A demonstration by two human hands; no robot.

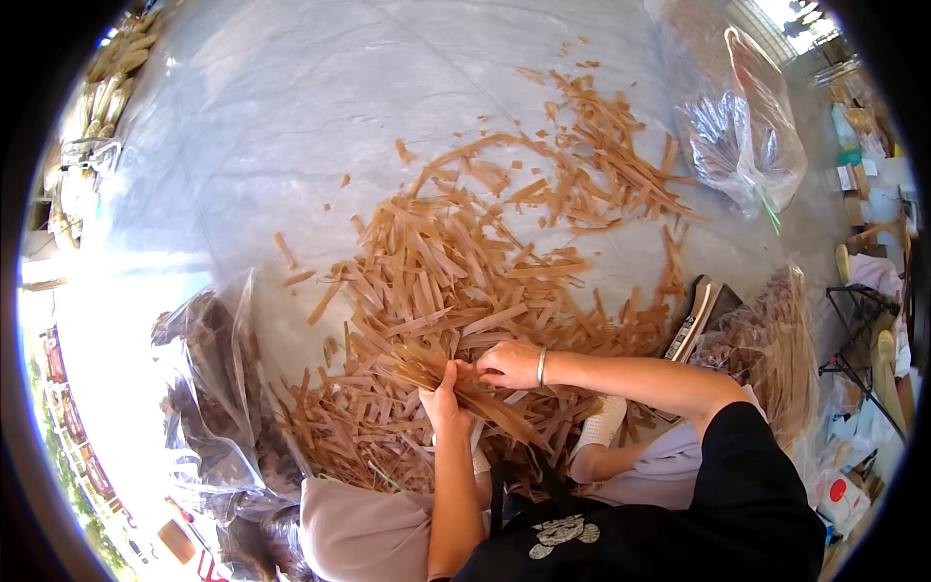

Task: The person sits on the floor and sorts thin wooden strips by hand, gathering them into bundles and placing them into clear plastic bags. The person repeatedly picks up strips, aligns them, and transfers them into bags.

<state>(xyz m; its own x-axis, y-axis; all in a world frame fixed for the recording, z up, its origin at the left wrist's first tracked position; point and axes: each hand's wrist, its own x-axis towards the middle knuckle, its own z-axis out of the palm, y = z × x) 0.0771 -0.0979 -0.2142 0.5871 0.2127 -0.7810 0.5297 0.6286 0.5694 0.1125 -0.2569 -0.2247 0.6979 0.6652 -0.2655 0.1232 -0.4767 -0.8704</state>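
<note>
My left hand (pixel 445 407) is closed around a bundle of flat, dry brown leaf-like strips (pixel 502 415). The bundle slants across the palm, its frayed end up and left, its other end down toward my lap. My right hand (pixel 509 365), with a silver bangle at the wrist, meets the bundle beside the left thumb. Its fingers are curled together, and whatever is between the fingertips is hidden. Beneath both hands spreads a loose heap of cut brown strips (pixel 436 269), reaching around my feet in pale woven footwear (pixel 604 422).
Clear plastic bags of brown material stand at left (pixel 218 393), right (pixel 771 349) and far right (pixel 734 124). A long tan-and-black object (pixel 692 320) lies right of the heap. Scattered strips (pixel 611 145) lie farther out on the grey floor (pixel 291 94). A black metal frame (pixel 858 364) stands at the right.
</note>
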